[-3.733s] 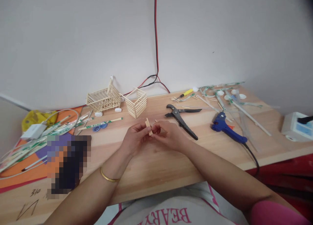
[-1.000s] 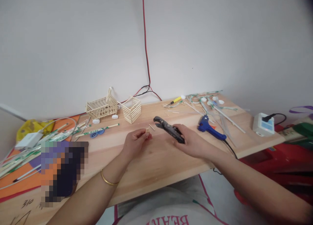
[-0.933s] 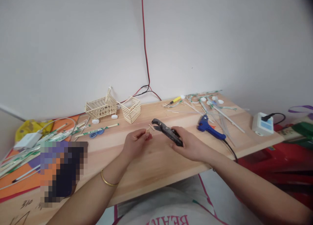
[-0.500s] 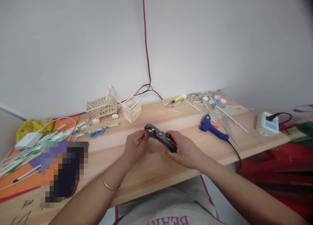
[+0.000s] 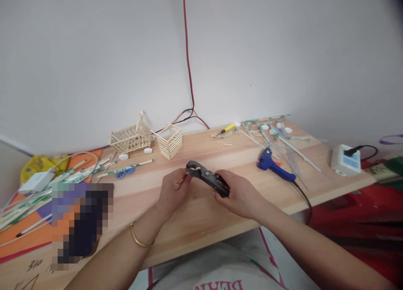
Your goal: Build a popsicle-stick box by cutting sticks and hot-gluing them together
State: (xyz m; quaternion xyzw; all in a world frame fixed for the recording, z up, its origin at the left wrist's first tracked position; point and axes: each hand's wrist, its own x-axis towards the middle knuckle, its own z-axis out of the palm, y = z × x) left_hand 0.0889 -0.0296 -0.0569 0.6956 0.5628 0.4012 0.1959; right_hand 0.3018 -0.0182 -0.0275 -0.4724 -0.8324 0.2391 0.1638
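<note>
My right hand (image 5: pixel 237 193) is wrapped around the handles of black hand cutters (image 5: pixel 208 177) held above the wooden table. Their jaws point left, with a small pale bit showing between them. Close against the jaw tips, my left hand (image 5: pixel 174 187) is closed in a pinch; what its fingers hold is mostly hidden. Beyond the hands stand a small cart (image 5: pixel 130 138) built of thin wooden sticks, with white round wheels, and a separate slatted stick piece (image 5: pixel 170 142).
A blue glue gun (image 5: pixel 273 166) lies to the right, its cord running off the table edge. Behind it are a yellow-handled knife (image 5: pixel 228 129), plastic strips and white discs. A white power box (image 5: pixel 345 159) sits at the right; wrapped sticks (image 5: pixel 28 204) lie left.
The cutters' jaws and handles have drawn closer together in my right hand. My left hand stays pinched at the jaws, almost unmoved.
</note>
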